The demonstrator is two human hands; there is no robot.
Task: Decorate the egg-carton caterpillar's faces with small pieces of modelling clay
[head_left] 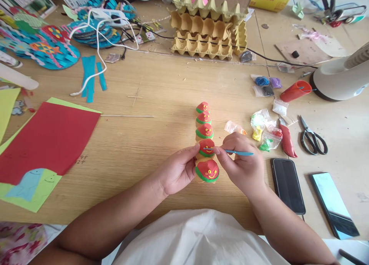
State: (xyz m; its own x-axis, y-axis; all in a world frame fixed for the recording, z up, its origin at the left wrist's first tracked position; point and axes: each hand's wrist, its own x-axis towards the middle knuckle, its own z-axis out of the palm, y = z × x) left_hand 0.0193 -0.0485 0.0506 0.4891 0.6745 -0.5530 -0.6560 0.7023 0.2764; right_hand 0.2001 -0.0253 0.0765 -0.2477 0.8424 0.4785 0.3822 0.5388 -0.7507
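A row of egg-carton cups covered in red and green clay, with yellow smiling faces, runs away from me; the nearest cup (208, 170) is the largest. My left hand (180, 168) grips the side of the second cup (206, 145) between thumb and fingers. In my right hand (241, 159) a thin blue clay tool (240, 153) is pinched, its tip touching the face on that second cup. Behind stand the third cup (205, 130) and smaller ones. An orange clay packet (235, 128) lies just beyond my right hand.
To the right are clay bags (261, 121), a red-handled cutter (287, 139), scissors (313, 136), two phones (287, 185) and a red cup (296, 91). Egg cartons (201, 27) stack at the back. Red paper (52, 138) and a white cable (98, 53) lie left.
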